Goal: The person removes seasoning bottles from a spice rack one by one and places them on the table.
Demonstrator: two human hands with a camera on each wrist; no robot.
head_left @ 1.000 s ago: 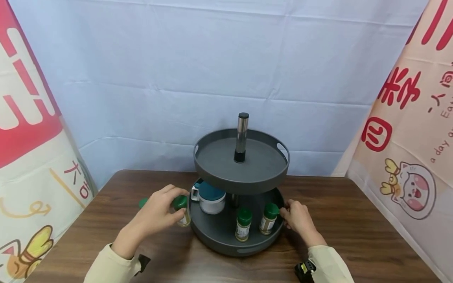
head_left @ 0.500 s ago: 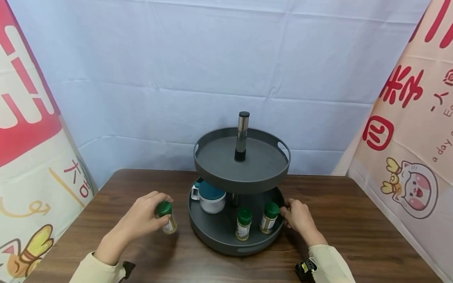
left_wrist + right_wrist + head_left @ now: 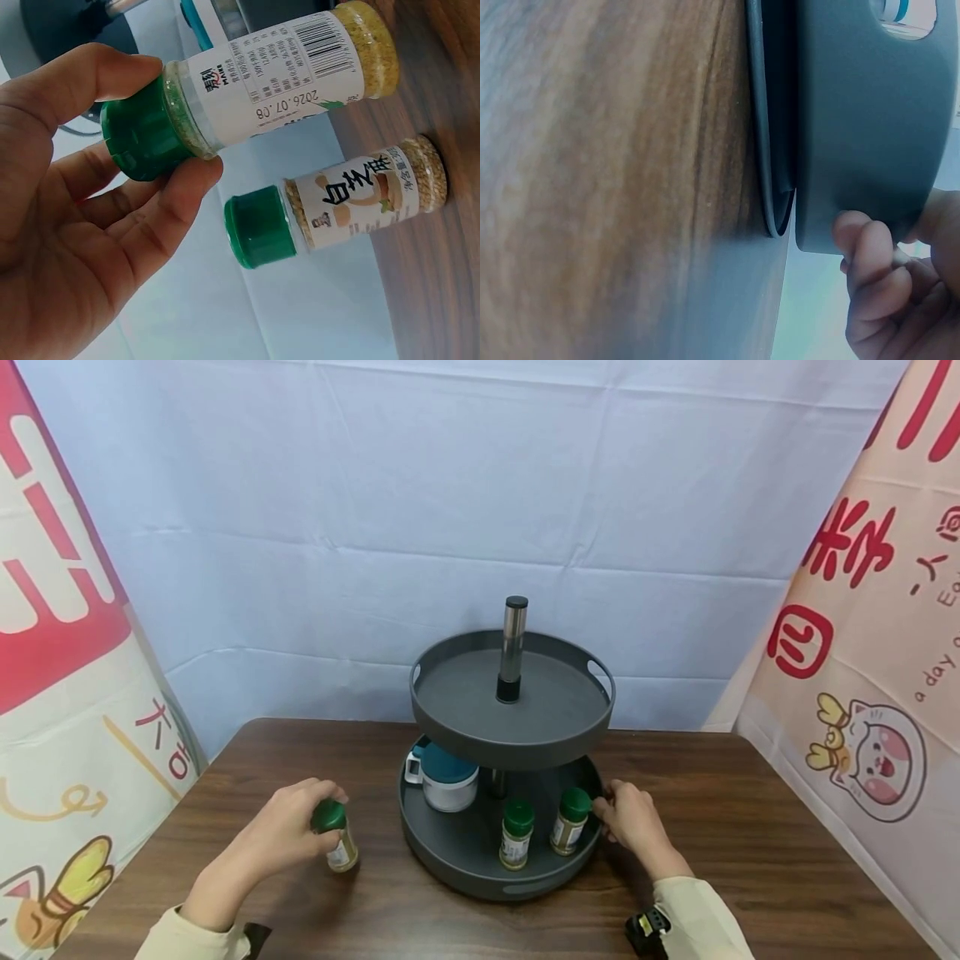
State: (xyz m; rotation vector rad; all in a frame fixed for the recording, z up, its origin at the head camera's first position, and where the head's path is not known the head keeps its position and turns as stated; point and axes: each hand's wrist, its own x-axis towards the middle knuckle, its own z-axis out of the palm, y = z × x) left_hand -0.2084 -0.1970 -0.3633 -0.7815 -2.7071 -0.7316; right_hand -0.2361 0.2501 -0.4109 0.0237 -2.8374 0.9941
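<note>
My left hand (image 3: pixel 281 831) holds a green-capped seasoning jar (image 3: pixel 342 852) by its cap, pinched between thumb and fingers. Yellowish grains and a white label show on this jar in the left wrist view. A similar jar of sesame seeds (image 3: pixel 360 199) stands beside it on the wood, hidden behind the hand in the head view. At the right side of a grey two-tier round tray stand, my right hand (image 3: pixel 636 822) grips the rim of the lower tray (image 3: pixel 457 852). In the right wrist view, curled fingers (image 3: pixel 874 247) press on the tray's outer wall.
Two green-capped jars, one in front (image 3: pixel 515 837) and one near the right rim (image 3: pixel 570 822), stand on the lower tray. A white mug with a blue lid (image 3: pixel 450 785) sits at its left. The upper tray (image 3: pixel 480 693) overhangs them, with a metal post (image 3: pixel 513 647) through it.
My left hand has moved left and nearer to me with the jar, away from the stand's left rim. The second jar's cap, earlier seen behind the hand, is now hidden. The right hand stays put.
</note>
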